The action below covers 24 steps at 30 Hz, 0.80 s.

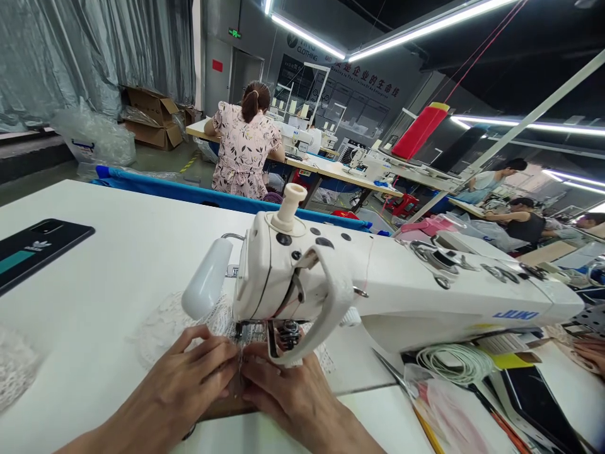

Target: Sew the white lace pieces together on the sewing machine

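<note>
A white sewing machine (pixel 397 290) marked JUKI reaches across the table from the right. White lace fabric (pixel 163 331) lies under its needle area and spreads out behind. My left hand (pixel 198 372) is closed on the lace just left of the presser foot, fingers bent and pressed together. Close beside it on the right, my right hand (pixel 295 388) pinches the lace below the machine's head. The curved white thread lever guard (pixel 331 302) partly hides my right fingers. The lace between both hands is mostly covered by them.
A dark phone (pixel 47 246) and more lace (pixel 16 366) lie to the left. Right of my hands are scissors (pixel 394 372), a coil of pale cord (pixel 454 364) and a black device (pixel 539 397). A red thread cone (pixel 420 131) stands above. Another person (pixel 248 148) sits ahead.
</note>
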Available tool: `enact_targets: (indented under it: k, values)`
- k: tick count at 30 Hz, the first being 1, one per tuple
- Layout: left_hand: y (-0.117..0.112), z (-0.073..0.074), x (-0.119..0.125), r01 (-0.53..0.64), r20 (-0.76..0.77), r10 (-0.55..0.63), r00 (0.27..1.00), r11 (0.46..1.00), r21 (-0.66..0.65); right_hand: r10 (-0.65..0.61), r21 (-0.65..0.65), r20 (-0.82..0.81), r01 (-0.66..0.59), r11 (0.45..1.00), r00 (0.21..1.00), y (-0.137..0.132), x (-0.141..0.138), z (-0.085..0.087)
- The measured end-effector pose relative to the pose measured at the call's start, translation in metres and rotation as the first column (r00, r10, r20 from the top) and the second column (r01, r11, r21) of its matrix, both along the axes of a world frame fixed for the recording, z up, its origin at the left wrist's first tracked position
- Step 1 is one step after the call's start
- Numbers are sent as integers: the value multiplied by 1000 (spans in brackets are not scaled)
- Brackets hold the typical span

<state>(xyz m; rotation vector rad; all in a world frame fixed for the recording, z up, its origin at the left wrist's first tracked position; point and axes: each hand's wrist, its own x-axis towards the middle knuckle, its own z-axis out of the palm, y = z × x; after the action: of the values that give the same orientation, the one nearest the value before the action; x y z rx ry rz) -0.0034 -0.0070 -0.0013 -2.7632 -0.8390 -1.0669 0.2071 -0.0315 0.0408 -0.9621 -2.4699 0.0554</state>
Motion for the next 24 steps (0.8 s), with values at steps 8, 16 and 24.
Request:
enact_targets:
  k: [8, 16, 24]
  values:
    - [-4, 18, 6, -44, -2, 44, 999, 999, -2, -13, 3, 20, 13, 1000, 1000, -1, 1, 1]
    - [-3, 9, 6, -28, 51, 27, 998, 999, 21, -30, -4, 30, 30, 1000, 999, -2, 1, 1]
    - [-9, 3, 1, 14, 67, -11, 998, 999, -36, -21, -3, 13, 21, 1000, 1000, -2, 1, -1]
